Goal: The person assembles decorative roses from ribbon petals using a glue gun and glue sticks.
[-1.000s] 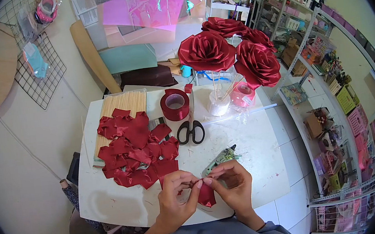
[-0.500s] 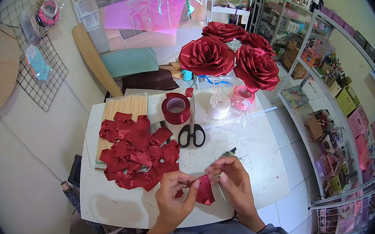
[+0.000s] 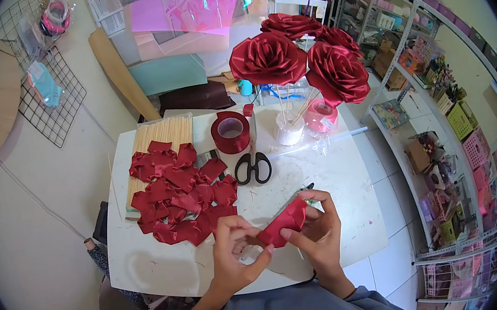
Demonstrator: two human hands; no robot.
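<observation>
A piece of dark red satin ribbon is stretched between my two hands, tilted up to the right. My right hand pinches it, thumb on the near face and fingers behind. At its lower left corner, the fingers and thumb of my left hand close on the ribbon; the exact contact is partly hidden. Left of my hands lies a pile of folded red ribbon pieces, partly on a bundle of wooden sticks. Black-handled scissors rest beyond my hands, below a roll of red ribbon.
Several red ribbon roses on sticks stand in a white holder at the table's back. A pink roll sits beside it. A small dark-tipped tool lies behind my right hand. Shelving lines the right side.
The ribbon piece has turned from hanging upright to a slant, more of its face showing. My right hand has taken hold of it with the thumb in front. The view has shifted slightly.
</observation>
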